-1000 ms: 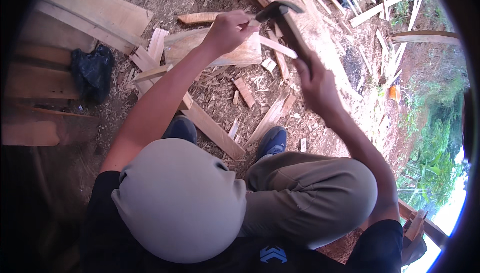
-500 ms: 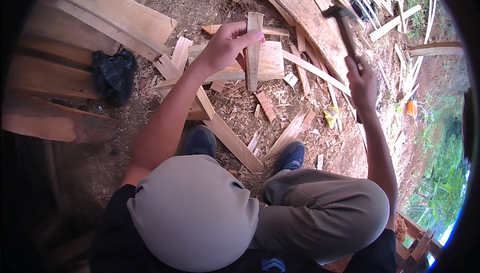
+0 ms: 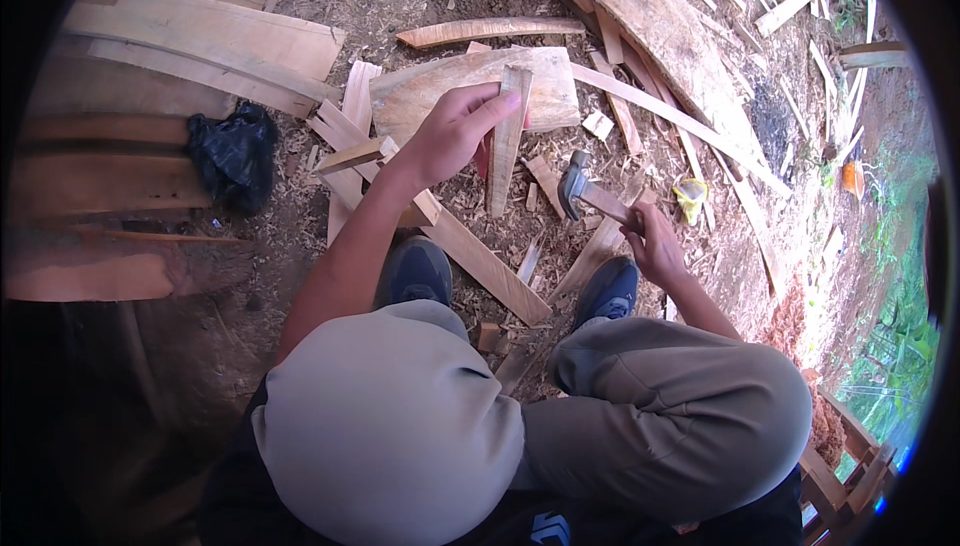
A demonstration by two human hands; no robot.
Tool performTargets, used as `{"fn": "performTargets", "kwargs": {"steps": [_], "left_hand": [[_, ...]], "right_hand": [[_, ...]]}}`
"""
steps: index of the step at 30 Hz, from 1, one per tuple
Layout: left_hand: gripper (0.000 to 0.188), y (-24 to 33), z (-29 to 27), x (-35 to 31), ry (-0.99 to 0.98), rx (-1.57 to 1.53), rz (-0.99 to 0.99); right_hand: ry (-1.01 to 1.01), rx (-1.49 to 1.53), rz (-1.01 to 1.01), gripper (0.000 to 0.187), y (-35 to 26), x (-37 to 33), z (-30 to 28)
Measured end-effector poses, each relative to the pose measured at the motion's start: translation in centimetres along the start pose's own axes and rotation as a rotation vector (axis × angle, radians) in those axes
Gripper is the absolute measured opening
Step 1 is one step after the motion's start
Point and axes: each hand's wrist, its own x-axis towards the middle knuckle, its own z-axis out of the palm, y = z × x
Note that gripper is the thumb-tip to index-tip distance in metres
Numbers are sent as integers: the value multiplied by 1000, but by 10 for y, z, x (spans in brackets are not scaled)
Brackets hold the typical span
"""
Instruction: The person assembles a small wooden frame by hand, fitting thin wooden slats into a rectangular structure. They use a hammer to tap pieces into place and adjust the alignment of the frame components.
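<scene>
The left hand (image 3: 462, 138) is nearly closed, and a narrow wooden strip (image 3: 506, 171) is pinched in it, with the thumb laid across the upper part of the strip's face and the other fingers mostly hidden. The strip is held lengthwise, its longer portion reaching below the grip toward the feet; whether its lower end is rested on anything cannot be told. The right hand (image 3: 658, 248) is curled around the handle of a hammer (image 3: 606, 205), which is gripped near its end. The hammer's head is pointed to the left, toward the strip, and is kept apart from it, so that the strip is placed to the left of the hammer and between the two hands.

Beyond the left hand, a broad board (image 3: 410, 96) is partly covered by the hand and the strip. Past it, a curved wooden piece (image 3: 490, 32) is laid crosswise. A yellow item (image 3: 690, 200) is seen just beside the right hand, to its right. Nearer the body, a plank (image 3: 485, 271) is stretched diagonally between the two blue shoes (image 3: 609, 290). Farther left, a black plastic bag (image 3: 232, 158) is set beside stacked boards (image 3: 210, 34). The ground (image 3: 385, 8) is strewn with shavings.
</scene>
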Motion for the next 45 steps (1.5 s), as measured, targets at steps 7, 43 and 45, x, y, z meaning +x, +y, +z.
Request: {"fn": "performTargets", "kwargs": {"steps": [7,43,45], "left_hand": [[42,-16,14,-9,-47,38,-116],[47,-50,-88,-123,600,1123,243],[46,-64,-103,-113,518,1167,247]], "right_hand": [[-91,-63,18,38,11,-20,21],[-454,1136,346,30,-76,65,-55],[-413,1060,319,26,-87,79,-76]]}}
